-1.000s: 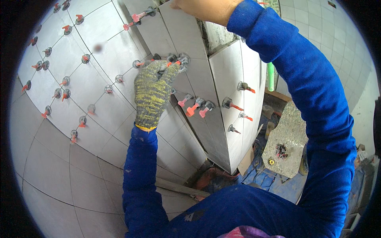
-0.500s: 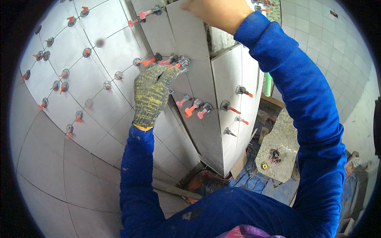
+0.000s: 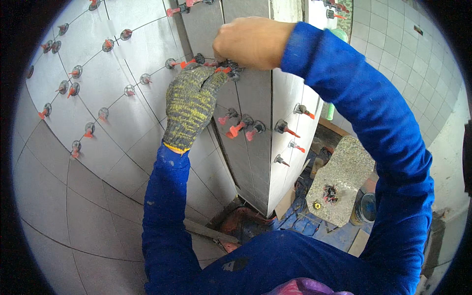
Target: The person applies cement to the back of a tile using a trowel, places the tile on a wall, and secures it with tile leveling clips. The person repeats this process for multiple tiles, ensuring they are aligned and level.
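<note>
My left hand (image 3: 189, 105), in a grey-and-yellow knit glove, is closed around a small bunch of red-handled tile levelers (image 3: 224, 70) with grey-black round bases. My bare right hand (image 3: 250, 44) is just above and beside that bunch, its fingers curled in and their tips hidden. Both hands are in front of the grey tiled column face (image 3: 250, 98), near a tile joint. Below them, a row of red-handled levelers (image 3: 239, 127) sticks out of the same face. Left of the glove, another red leveler (image 3: 186, 64) sits by the inside corner.
Several levelers dot the tiled wall (image 3: 142, 113) on the left. More, like the dark one (image 3: 286, 128), project from the column's right face. Below right stand a speckled stone slab (image 3: 339, 167) with loose pieces on it and a bucket (image 3: 366, 207). A blue sheet (image 3: 300, 223) covers part of the floor.
My right hand has come down from the top of the column to the bunch at my left hand. The gloved hand still grips there. The view has shifted slightly.
</note>
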`<action>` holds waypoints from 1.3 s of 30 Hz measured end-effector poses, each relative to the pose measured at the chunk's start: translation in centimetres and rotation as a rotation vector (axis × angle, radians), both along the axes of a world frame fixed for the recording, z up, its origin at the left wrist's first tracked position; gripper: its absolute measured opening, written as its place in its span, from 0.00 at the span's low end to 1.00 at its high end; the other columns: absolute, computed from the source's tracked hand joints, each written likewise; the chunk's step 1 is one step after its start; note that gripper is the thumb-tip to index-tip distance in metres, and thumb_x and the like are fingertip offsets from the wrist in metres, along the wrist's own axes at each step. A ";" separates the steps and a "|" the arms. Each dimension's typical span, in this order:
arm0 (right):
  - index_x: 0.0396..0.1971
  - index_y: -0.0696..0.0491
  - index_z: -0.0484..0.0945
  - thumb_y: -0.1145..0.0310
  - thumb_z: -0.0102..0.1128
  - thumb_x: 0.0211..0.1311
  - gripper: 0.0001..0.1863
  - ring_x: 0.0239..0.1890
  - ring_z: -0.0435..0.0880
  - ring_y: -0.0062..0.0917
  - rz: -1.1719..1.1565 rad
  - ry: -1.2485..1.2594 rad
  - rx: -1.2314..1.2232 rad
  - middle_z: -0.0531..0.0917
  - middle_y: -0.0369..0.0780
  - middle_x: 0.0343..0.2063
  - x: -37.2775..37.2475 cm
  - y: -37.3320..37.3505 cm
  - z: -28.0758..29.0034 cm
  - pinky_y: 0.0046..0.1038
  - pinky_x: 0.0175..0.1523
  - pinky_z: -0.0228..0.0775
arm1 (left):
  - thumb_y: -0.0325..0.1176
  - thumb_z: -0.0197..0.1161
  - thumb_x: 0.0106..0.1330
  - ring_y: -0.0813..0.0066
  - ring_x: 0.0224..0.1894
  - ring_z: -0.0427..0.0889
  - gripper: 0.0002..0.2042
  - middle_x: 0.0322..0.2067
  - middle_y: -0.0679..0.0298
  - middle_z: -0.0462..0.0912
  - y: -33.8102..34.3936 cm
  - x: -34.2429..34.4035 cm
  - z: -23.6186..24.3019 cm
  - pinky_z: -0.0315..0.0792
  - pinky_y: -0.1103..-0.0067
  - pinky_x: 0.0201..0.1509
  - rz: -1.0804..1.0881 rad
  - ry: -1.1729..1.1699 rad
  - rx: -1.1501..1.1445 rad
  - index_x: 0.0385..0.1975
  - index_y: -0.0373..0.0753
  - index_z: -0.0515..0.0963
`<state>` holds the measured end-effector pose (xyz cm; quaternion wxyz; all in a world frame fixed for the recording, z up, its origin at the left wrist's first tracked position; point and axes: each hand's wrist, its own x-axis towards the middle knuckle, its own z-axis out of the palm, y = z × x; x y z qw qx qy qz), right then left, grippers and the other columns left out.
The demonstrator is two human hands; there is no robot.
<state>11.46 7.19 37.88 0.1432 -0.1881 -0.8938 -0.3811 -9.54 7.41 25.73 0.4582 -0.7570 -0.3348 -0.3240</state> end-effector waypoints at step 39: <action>0.42 0.55 0.78 0.63 0.67 0.60 0.15 0.34 0.88 0.43 0.083 0.477 -0.245 0.84 0.47 0.33 2.7 -4.5 -9.4 0.39 0.34 0.80 | 0.30 0.61 0.71 0.72 0.38 0.81 0.18 0.41 0.64 0.81 -5.3 1.1 -1.8 0.77 0.76 0.40 -0.808 -0.923 -0.580 0.59 0.36 0.76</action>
